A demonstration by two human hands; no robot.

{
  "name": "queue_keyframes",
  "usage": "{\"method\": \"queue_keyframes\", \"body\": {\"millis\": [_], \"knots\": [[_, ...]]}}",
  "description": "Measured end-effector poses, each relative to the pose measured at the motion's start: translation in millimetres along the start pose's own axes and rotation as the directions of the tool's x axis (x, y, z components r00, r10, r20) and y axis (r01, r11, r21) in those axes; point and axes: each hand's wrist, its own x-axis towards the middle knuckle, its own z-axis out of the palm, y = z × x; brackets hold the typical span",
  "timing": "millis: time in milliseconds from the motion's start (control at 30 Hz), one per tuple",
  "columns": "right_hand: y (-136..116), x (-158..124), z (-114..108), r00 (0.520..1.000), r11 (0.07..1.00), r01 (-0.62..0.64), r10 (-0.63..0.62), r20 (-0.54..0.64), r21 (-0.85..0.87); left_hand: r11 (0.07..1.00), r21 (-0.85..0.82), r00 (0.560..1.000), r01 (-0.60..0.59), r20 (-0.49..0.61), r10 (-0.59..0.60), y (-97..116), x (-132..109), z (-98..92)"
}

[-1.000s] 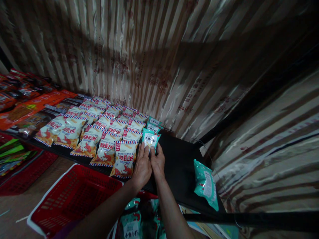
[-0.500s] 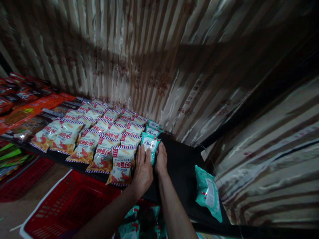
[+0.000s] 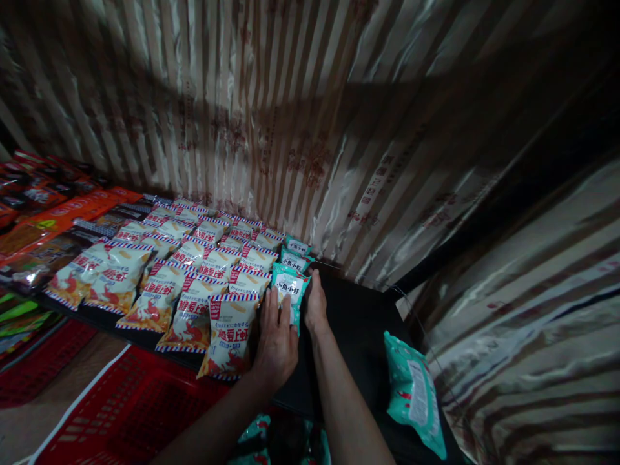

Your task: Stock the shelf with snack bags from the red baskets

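Observation:
A small teal snack packet (image 3: 290, 289) lies on the black shelf (image 3: 353, 323), at the right end of rows of red-and-white shrimp snack bags (image 3: 194, 268). My left hand (image 3: 277, 336) rests flat with fingers stretched over the packet's lower left edge. My right hand (image 3: 314, 302) lies along its right side, fingers extended and touching it. Two more teal packets (image 3: 296, 253) sit behind it toward the curtain. Another teal packet (image 3: 414, 392) lies alone at the shelf's right front.
A striped shiny curtain (image 3: 290, 129) backs the shelf. A red plastic basket (image 3: 121, 413) stands below at the left front. Orange and dark snack packs (image 3: 43, 219) fill the shelf's far left. More teal packets (image 3: 256, 439) show under my arms.
Both hands slid forward along the teal packet, pressing it into line beside the shrimp bags. The view shifted slightly left and down.

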Motion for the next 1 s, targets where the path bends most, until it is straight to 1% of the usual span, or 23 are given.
{"method": "queue_keyframes", "body": {"millis": [133, 267, 333, 467, 600, 667, 767, 1000], "knots": [[-8.7, -1.2, 3.1, 0.994, 0.994, -0.110, 0.110, 0.005, 0.017, 1.000, -0.020, 1.000, -0.003, 0.008, 0.003, -0.7, 0.3, 1.6], [-20.3, -4.7, 5.6, 0.985, 0.985, -0.174, 0.173, -0.023, -0.006, 1.000, -0.023, 0.999, 0.009, 0.037, -0.008, -0.6, 3.0, 0.7], [-25.2, -6.5, 7.4, 0.983, 0.983, -0.183, 0.182, -0.032, -0.031, 0.999, -0.026, 0.998, 0.026, 0.054, -0.024, -0.3, 5.5, -0.4], [-29.0, -9.5, 11.3, 0.989, 0.988, -0.140, 0.137, -0.048, -0.064, 0.997, -0.049, 0.995, 0.061, 0.080, -0.057, 0.3, 10.3, -2.8], [-25.1, -10.8, 13.2, 0.999, 0.996, -0.048, 0.047, -0.008, -0.071, 0.996, -0.061, 0.993, 0.066, 0.100, -0.060, 0.7, 11.7, -4.1], [-21.6, -9.9, 13.3, 0.999, 0.997, -0.043, 0.045, 0.024, -0.067, 0.996, -0.061, 0.994, 0.066, 0.093, -0.060, 1.0, 11.2, -4.0], [-15.6, -6.8, 13.1, 0.996, 0.996, -0.071, 0.073, 0.042, -0.056, 0.996, -0.064, 0.995, 0.070, 0.076, -0.065, 1.5, 10.1, -3.6], [-3.4, 2.0, 12.9, 1.000, 0.991, -0.013, 0.012, -0.015, -0.136, 0.996, -0.067, 0.993, 0.059, 0.109, -0.052, 1.6, 11.0, -5.3]]}}
